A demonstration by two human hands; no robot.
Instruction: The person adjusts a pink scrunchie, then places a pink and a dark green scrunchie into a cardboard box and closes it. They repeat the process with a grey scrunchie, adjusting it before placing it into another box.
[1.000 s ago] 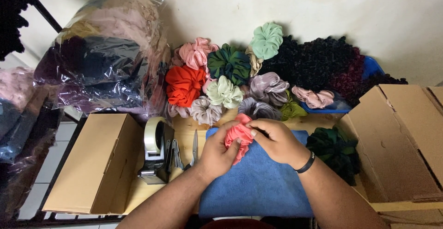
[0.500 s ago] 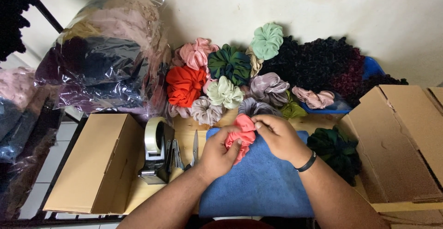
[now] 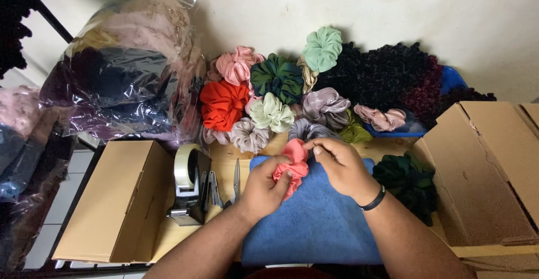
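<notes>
My left hand (image 3: 264, 188) clamps the coral scrunchie (image 3: 292, 165) from below while my right hand (image 3: 338, 166) pinches its top edge, stretching it over the blue towel (image 3: 314, 228), which cushions it. Beyond, finished scrunchies (image 3: 269, 96) are heaped against the wall.

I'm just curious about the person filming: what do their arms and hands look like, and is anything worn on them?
Both forearms are bare, with no sleeves in view and no gloves. The left hand wears nothing that shows. The right hand has a thin black band around its wrist, like a bracelet or hair tie. No rings or watch are visible.
</notes>
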